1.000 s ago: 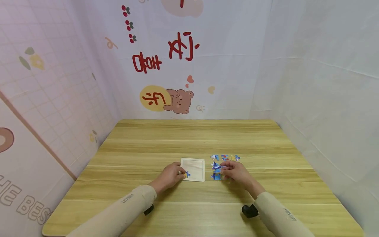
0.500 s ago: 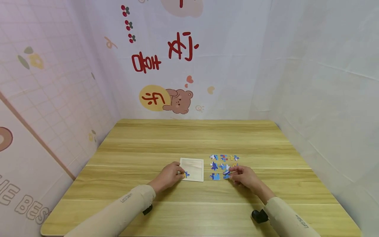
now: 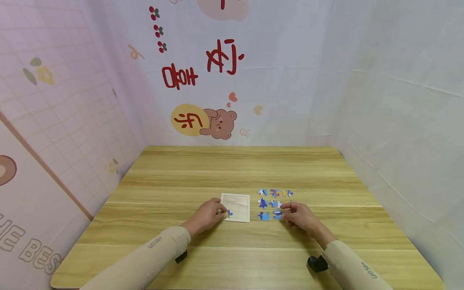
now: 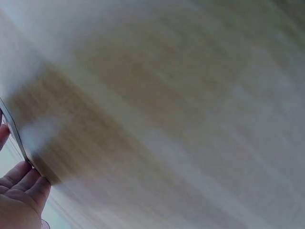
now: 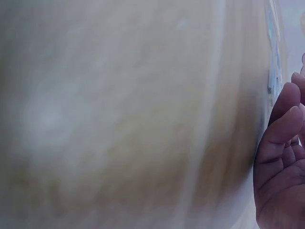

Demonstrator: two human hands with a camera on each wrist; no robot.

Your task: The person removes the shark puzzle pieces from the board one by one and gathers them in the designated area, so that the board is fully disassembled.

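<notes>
In the head view my left hand [image 3: 208, 214] grips the lower left edge of a shallow, pale square puzzle tray [image 3: 243, 207]. A blue and yellow jigsaw piece [image 3: 228, 214] lies in the tray's lower left corner, partly under those fingers. To the right, my right hand [image 3: 300, 216] pinches a blue jigsaw piece [image 3: 277, 215] in the nearest row, its right side covered by the fingertips. In the left wrist view the left hand's fingers [image 4: 33, 183] meet the tray's edge. The right wrist view shows the right hand [image 5: 281, 157] low beside the pieces.
Several more jigsaw pieces lie in loose rows right of the tray, among them a blue one [image 3: 264, 216], a dark blue and white one [image 3: 262, 203] and a red and blue one [image 3: 274, 193]. Fabric walls border the wooden table [image 3: 174, 169].
My right hand has moved right from over the middle pieces to the near-row piece. That piece looked tilted half a second ago and lies flatter now. My left hand has stayed at the tray.
</notes>
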